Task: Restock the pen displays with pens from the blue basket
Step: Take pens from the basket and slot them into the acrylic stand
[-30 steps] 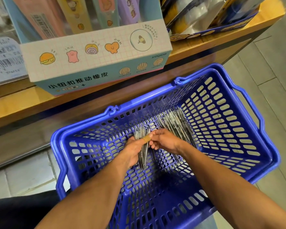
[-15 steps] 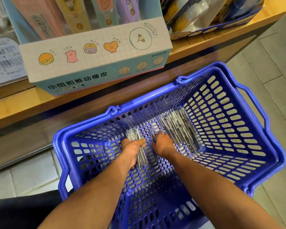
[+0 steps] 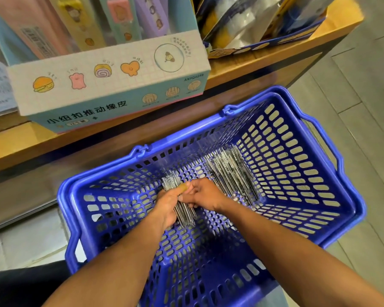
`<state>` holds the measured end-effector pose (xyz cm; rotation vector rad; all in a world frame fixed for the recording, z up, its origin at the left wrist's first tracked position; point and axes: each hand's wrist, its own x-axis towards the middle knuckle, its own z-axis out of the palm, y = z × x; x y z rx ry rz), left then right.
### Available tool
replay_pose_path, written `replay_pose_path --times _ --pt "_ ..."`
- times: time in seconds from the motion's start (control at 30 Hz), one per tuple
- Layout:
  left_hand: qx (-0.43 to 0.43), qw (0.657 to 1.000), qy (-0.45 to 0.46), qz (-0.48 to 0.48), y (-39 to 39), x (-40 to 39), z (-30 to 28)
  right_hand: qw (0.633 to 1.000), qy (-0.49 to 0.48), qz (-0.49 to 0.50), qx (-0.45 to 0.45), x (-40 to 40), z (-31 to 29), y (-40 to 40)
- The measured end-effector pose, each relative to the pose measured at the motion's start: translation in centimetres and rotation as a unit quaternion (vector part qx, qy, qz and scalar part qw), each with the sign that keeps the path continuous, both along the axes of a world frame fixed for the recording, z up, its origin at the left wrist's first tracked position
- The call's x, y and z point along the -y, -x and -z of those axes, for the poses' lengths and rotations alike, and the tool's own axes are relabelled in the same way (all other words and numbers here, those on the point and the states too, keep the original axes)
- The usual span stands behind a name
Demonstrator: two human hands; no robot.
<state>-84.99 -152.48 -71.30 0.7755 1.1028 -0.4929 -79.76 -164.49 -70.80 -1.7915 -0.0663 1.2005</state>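
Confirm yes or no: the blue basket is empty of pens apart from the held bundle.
No, a loose pile of pens lies on the blue plastic basket floor.

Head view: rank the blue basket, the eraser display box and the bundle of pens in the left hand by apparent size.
1. Blue basket, though nearest the camera.
2. Eraser display box, partly cropped at the top.
3. Bundle of pens gripped by the left hand, clearly smallest.

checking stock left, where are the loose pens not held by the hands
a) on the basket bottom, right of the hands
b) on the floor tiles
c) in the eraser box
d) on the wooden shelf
a: the loose pile of clear-wrapped pens lies on the floor of the blue plastic basket, right of both hands.
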Motion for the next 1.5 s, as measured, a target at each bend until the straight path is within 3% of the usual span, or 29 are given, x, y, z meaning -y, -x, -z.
replay_pose_path --times 0.13,0.23,0.33,0.5,0.8,0.9,0.97,1.03,1.1,1.27,1.5 --pt "-0.022 1.0 -0.01 -0.008 -0.2 -0.3 0.1 0.998 -0.003 0.046 -0.04 1.2 0.2 -0.7" --pt "-0.049 0.998 -0.048 -0.008 -0.3 -0.3 0.5 0.984 0.145 0.098 0.041 3.3 1.6 -1.8" --pt "-0.061 0.997 -0.054 -0.01 -0.2 -0.2 0.8 0.912 0.367 -0.054 0.175 5.6 2.5 -1.8" --pt "-0.059 0.997 -0.046 -0.012 -0.1 0.0 1.0 0.841 0.445 -0.192 0.239 5.5 2.7 -0.9" --pt "-0.047 0.998 -0.034 0.009 0.1 0.1 0.5 0.841 0.417 -0.254 0.233 4.9 2.6 -0.4" --pt "-0.041 0.999 -0.021 0.011 0.1 0.1 0.1 0.917 0.341 -0.116 0.169 4.4 2.3 -0.9" --pt "-0.031 0.999 -0.021 0.012 0.0 0.1 0.1 0.972 0.216 -0.01 0.095 3.4 1.4 -1.4" --pt "-0.009 1.0 -0.013 0.012 0.0 0.0 -0.1 0.994 0.087 0.059 0.023 2.4 0.2 -1.5" --pt "0.01 1.0 0.007 0.012 0.0 -0.1 -0.4 0.995 0.022 0.091 -0.014 1.4 -0.8 -1.5" --pt "0.069 0.996 0.042 0.036 0.1 0.0 -0.9 0.997 -0.019 0.074 -0.016 0.6 -1.1 -0.9" --pt "0.049 0.997 0.058 0.015 0.0 -0.1 -0.4 0.993 -0.052 0.088 -0.058 1.1 -1.3 -1.8"
